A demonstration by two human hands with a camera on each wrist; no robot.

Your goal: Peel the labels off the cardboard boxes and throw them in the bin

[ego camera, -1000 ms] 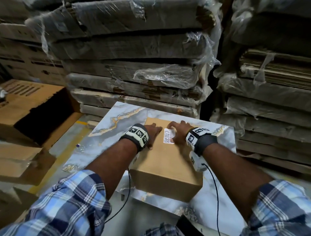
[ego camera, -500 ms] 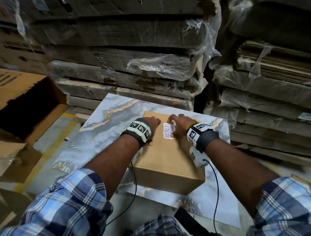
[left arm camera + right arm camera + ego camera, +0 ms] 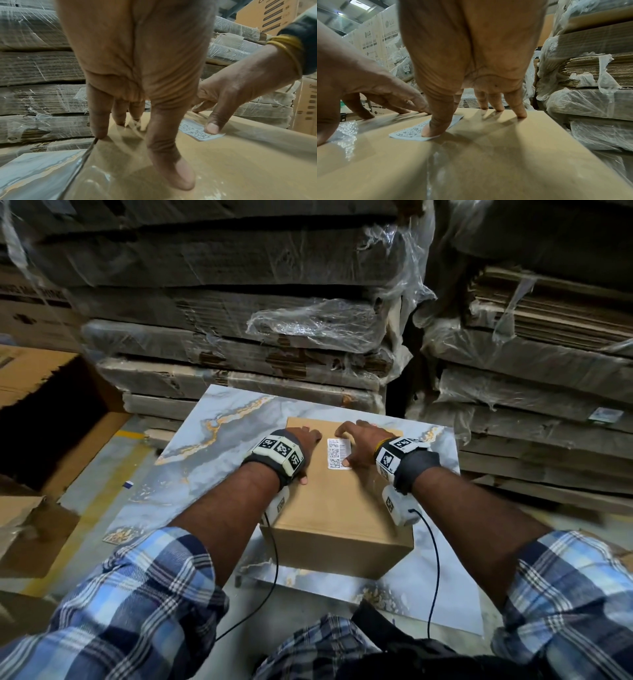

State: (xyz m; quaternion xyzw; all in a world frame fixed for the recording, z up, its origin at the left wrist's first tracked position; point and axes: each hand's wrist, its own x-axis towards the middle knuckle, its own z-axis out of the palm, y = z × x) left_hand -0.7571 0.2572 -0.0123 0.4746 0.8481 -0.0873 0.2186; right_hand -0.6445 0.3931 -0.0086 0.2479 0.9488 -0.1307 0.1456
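A closed cardboard box (image 3: 337, 501) lies on a marble-patterned slab (image 3: 191, 460) that serves as the counter. A white printed label (image 3: 339, 454) is stuck flat on the box top, toward the 12 o'clock end of that face.

The left hand (image 3: 305, 445) rests on the box at 9 o'clock of the label, just beside it. In the left wrist view its fingers (image 3: 99, 121) are extended, their tips down on the cardboard, and the thumb lies flat on the box top; it holds nothing.

The right hand (image 3: 359, 440) sits at 3 o'clock of the label. In the right wrist view the right thumb (image 3: 435, 125) presses on the near right corner of the label (image 3: 414, 132), while the other fingers (image 3: 517, 108) stand spread with their tips on the box top (image 3: 488, 155) near its far edge. No part of the label is gripped, and it appears flat on the cardboard.

From 10 to 2 o'clock behind the slab stand stacks of flattened cardboard (image 3: 239, 344) wrapped in clear plastic film. At 9 o'clock an open carton (image 3: 48, 419) shows a dark interior. Both forearms emerge from blue plaid sleeves (image 3: 137, 604), and each wrist carries a marker-tagged band (image 3: 279, 448).
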